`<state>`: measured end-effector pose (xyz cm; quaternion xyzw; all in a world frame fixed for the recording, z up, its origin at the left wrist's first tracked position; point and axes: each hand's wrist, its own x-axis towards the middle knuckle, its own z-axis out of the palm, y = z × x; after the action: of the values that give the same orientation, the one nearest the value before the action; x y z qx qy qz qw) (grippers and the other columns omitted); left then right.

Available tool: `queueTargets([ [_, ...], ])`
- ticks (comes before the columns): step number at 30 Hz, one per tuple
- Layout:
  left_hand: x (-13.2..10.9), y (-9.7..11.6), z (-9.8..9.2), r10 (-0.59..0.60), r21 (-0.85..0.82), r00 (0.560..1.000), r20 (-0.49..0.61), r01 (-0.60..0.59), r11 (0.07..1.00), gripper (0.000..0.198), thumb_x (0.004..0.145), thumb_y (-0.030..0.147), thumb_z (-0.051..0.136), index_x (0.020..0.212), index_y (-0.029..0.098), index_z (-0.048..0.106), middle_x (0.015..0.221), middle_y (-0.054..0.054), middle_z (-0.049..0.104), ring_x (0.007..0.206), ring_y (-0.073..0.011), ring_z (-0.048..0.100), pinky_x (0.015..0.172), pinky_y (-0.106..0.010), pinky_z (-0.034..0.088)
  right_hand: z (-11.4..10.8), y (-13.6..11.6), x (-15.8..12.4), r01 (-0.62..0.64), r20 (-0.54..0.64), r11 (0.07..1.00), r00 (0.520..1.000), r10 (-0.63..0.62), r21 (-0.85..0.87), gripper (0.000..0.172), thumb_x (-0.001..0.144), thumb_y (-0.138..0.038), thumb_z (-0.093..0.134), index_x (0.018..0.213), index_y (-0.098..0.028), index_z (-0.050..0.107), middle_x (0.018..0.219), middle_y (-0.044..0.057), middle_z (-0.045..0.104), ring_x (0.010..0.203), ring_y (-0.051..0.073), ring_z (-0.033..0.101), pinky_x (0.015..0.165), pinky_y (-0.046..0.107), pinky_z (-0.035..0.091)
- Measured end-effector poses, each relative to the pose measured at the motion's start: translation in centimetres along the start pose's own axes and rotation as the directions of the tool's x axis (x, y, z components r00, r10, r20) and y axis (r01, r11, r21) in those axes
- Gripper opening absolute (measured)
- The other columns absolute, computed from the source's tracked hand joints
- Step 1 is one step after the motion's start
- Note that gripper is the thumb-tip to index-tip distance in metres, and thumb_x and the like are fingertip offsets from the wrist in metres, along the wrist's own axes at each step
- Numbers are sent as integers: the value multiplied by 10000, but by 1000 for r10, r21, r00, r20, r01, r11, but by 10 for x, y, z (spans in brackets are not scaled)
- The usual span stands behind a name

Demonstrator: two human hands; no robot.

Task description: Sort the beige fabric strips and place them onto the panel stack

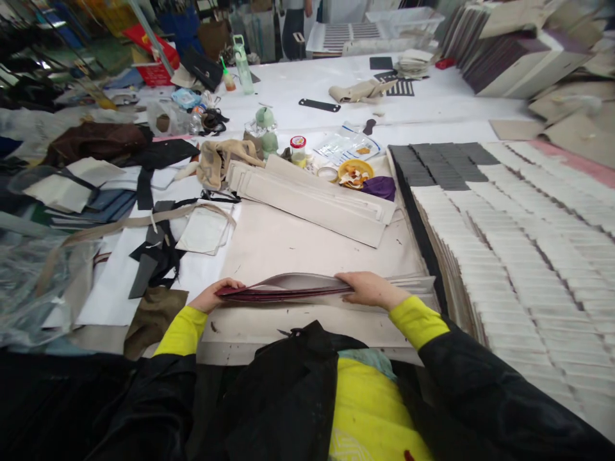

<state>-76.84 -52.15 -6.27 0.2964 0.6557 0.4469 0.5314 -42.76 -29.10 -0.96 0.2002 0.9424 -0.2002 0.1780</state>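
Maroon and pale-grey sheets (pixel 288 294), beige strips (pixel 312 202), bright-yellow cuffs (pixel 182 331), purple cloth (pixel 379 188), pale-green bottle (pixel 245 72).

Both mitts are clamped down, left hand (pixel 217 296) and right hand (pixel 369 289) well apart, fingers pointing inward at each other. Left forearm (pixel 181 331) and right forearm (pixel 420 323) slant in from behind the grip, spreading wider than it.
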Motion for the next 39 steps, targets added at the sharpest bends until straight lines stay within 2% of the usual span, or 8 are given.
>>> queueTargets([
  [4, 3, 1, 0, 50, -7, 970, -239, -53, 999, 487, 512, 291, 708, 951, 162, 541, 972, -86, 590, 964, -235, 510, 892, -378, 358, -11, -36, -22, -42, -104, 985, 994, 25, -166, 154, 747, -210, 430, 855, -167, 532, 826, 67, 577, 782, 187, 533, 673, 280, 386],
  [9, 20, 18, 6, 191, -52, 932, -307, -217, 975, 640, 544, 272, 684, 1123, 178, 430, 1114, -94, 516, 1052, -213, 457, 928, -350, 321, -9, -64, -40, -134, -237, 970, 968, 85, -202, 190, 770, -173, 394, 931, -190, 491, 850, 77, 542, 807, 199, 493, 608, 276, 392],
  [15, 36, 14, 9, 131, -103, 955, -266, -163, 981, 777, 477, 247, 715, 1187, 198, 405, 1236, -113, 415, 1166, -250, 341, 948, -373, 274, 40, -43, -39, -99, -247, 995, 963, 103, 25, 344, 769, -232, 400, 1105, -161, 408, 1010, 101, 524, 891, 198, 499, 741, 316, 412],
  [19, 38, 12, 8, 70, -228, 946, -318, -148, 962, 626, 628, 414, 598, 1197, 245, 398, 1246, -72, 422, 1163, -210, 362, 935, -354, 299, 52, -43, -52, -12, -160, 988, 986, 37, 154, 377, 744, -197, 381, 1119, -183, 416, 1061, 74, 512, 937, 174, 494, 811, 294, 400],
  [23, 45, 22, 19, 12, -303, 851, -525, -200, 932, 518, 764, 549, 332, 1151, 225, 451, 1267, -52, 408, 1173, -174, 356, 919, -304, 333, 55, -50, -57, -84, -103, 982, 989, 102, 169, 542, 693, -128, 362, 1232, -174, 332, 1135, 80, 476, 976, 170, 485, 833, 290, 395],
  [27, 49, 34, 34, 40, -374, 896, -441, -225, 900, 650, 749, 629, 224, 1055, 133, 512, 1151, -118, 508, 1029, -200, 495, 845, -322, 402, 54, -54, -59, -85, -121, 985, 987, 103, 150, 492, 702, -121, 339, 1189, -170, 393, 1089, 79, 508, 965, 172, 488, 832, 294, 395],
  [34, 74, 27, 50, -54, -540, 821, -568, -322, 778, 597, 748, 615, 257, 900, 122, 557, 906, -112, 602, 937, -179, 537, 782, -294, 429, 53, -44, -51, -244, -120, 965, 959, 255, 97, 432, 769, -238, 371, 1195, -175, 405, 988, 92, 574, 857, 207, 554, 724, 314, 429],
  [39, 79, 32, 59, -110, -484, 811, -575, -229, 845, 402, 748, 478, 436, 1023, 191, 498, 1125, -68, 515, 1062, -149, 458, 802, -250, 411, 34, -13, -51, -146, -36, 916, 985, 171, 374, 419, 781, -431, 382, 1111, -195, 488, 973, 63, 601, 860, 205, 561, 757, 310, 421],
])
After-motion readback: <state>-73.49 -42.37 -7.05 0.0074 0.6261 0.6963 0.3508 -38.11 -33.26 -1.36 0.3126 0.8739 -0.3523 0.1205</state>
